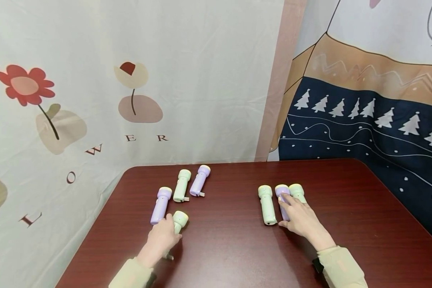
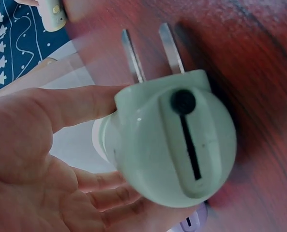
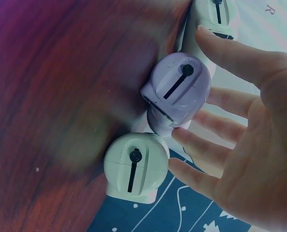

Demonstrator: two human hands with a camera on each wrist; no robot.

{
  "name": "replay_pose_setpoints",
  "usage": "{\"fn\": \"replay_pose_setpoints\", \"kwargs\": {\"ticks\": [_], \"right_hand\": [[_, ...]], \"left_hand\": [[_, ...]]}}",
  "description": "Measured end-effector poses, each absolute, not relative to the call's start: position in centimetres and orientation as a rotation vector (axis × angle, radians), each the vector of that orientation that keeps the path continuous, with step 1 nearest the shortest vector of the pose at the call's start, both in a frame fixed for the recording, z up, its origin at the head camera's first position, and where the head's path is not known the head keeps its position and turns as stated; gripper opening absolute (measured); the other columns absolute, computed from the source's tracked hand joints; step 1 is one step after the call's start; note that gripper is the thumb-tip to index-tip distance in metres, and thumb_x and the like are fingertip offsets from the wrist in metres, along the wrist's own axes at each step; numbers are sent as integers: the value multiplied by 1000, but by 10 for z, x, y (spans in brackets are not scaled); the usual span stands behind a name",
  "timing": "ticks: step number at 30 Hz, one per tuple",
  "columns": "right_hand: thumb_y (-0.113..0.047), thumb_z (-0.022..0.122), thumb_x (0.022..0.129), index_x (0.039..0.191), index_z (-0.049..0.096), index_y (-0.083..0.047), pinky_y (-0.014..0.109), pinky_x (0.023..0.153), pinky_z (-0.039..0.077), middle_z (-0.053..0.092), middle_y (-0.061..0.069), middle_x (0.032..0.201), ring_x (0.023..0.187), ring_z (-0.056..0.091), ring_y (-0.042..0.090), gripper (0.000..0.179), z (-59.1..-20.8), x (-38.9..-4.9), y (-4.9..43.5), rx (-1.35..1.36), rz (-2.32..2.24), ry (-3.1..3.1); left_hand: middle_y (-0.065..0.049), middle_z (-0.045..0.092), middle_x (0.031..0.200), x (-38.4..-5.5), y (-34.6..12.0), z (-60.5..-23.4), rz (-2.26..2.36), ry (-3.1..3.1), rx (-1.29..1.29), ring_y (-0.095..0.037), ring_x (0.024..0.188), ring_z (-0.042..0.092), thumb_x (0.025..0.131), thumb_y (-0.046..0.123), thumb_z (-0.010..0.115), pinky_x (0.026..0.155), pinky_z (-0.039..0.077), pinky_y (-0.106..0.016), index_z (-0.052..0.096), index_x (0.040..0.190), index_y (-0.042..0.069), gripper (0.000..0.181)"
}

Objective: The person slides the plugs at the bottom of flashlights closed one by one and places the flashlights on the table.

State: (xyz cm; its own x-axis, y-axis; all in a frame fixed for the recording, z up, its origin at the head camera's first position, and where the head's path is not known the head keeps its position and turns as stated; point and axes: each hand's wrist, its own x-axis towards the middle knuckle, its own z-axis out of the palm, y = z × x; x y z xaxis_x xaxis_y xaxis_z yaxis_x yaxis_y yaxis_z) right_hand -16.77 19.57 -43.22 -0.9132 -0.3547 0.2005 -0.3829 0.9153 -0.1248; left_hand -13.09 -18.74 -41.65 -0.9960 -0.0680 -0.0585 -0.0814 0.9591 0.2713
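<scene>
At left, a pale-green flashlight (image 2: 148,140) is already gripped by the left hand (image 1: 163,236), while at right a purple flashlight (image 3: 179,87) between two other green flashlights (image 1: 267,206) (image 1: 297,192) seems not yet grasped by the spread-fingered right hand (image 1: 304,220).

red-brown table (image 1: 230,248), printed hangings (image 1: 208,80), probably cloth

Pale-green torches (image 1: 181,186); lilac torches (image 1: 161,205); red-brown, wood-grained table (image 1: 230,248); navy-and-tan cloth (image 1: 345,149), white tree pattern.
</scene>
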Motion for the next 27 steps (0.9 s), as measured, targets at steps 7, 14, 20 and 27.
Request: {"fn": "replay_pose_setpoints", "kwargs": {"ticks": [7,14,20,27], "right_hand": [[-25,83,68,119,62,1,57,89,46,53,22,134,116,55,40,61,-431,-167,195,548,248,-2920],[-25,83,68,120,62,1,57,89,46,53,22,134,116,54,40,61,-432,-167,195,544,253,-2923],[-25,83,68,119,62,1,57,89,46,52,21,134,116,55,40,61,-432,-167,195,540,255,-2920],[-25,83,69,120,62,1,58,89,45,52,22,134,116,55,40,61,-430,-167,194,540,263,-2923]], "left_hand": [[-24,62,87,-131,-188,-417,450,3050,-95,-37,75,61,73,16,77,61,49,-46,46,114,-13,59],[-22,62,83,-132,-191,-416,475,3047,-68,-35,71,61,72,15,77,59,48,-46,46,111,-12,56],[-25,63,87,-134,-192,-417,476,3035,-45,-38,77,63,72,17,78,63,49,-47,46,115,-13,62],[-25,62,86,-136,-188,-414,486,3034,-30,-37,77,63,71,17,79,65,50,-47,47,114,-13,61]]}}
